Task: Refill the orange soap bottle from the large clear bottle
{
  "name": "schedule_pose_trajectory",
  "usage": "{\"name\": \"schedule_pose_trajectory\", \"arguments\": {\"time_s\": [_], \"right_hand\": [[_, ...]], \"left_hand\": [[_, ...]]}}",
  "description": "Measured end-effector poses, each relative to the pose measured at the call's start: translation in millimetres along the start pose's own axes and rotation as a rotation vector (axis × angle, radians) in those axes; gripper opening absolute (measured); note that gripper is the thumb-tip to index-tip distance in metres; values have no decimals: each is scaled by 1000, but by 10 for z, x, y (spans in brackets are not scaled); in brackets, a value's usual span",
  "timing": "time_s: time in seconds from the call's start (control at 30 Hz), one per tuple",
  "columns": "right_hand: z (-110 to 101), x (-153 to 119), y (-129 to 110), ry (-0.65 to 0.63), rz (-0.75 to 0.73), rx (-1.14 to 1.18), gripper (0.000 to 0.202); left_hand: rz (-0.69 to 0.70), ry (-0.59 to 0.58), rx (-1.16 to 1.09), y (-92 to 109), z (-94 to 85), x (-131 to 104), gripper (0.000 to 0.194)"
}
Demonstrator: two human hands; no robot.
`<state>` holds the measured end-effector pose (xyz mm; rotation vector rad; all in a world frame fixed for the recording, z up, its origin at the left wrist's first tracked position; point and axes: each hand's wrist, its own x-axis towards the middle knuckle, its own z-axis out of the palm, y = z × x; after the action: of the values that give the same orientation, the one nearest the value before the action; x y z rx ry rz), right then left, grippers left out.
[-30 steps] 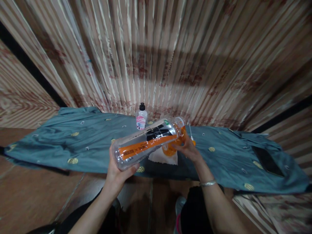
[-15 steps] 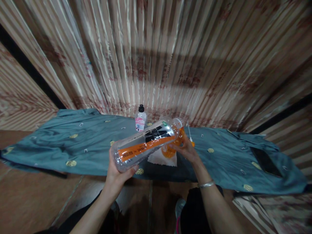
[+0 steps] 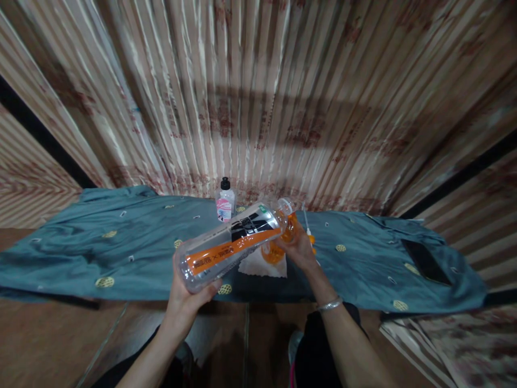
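Note:
My left hand (image 3: 186, 296) is wrapped around the base of a large clear plastic bottle (image 3: 218, 256) with a silver, black and orange label. The bottle leans well over, its open mouth at the upper right. My right hand (image 3: 299, 249) is closed on a see-through orange bottle (image 3: 273, 253), just below the clear bottle's neck. Fingers and the clear bottle hide part of it. Beneath lies a white cloth or tissue (image 3: 262, 268). Behind my right hand, partly hidden, is an orange pump or spray top (image 3: 312, 241) with a white tube.
A small clear bottle (image 3: 225, 205) with a black cap and pink label stands near the back of the narrow table (image 3: 137, 231), which has a blue-green cloth over it. A dark phone (image 3: 426, 262) lies at the right. Patterned curtains (image 3: 250, 108) hang close behind.
The whole view has shifted slightly, so everything appears a little further left. Both hands keep their holds, and the clear bottle's tilt looks nearly the same.

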<state>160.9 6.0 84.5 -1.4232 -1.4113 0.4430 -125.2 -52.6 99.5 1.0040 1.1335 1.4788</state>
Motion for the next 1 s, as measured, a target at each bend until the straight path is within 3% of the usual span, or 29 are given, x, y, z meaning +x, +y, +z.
{"name": "schedule_pose_trajectory", "arguments": {"time_s": [0.23,0.6,1.0], "right_hand": [[32,-13,17,41,-7,11,79],[43,-11,47,44,18,15,79],[18,-24,16,79,7,-47,80]], "left_hand": [[-101,-83,-93,-1,8,-41,107],[-132,-90,-134,-38,-34,15,109],[-158,-122,-155,17,-17,24,94]]}}
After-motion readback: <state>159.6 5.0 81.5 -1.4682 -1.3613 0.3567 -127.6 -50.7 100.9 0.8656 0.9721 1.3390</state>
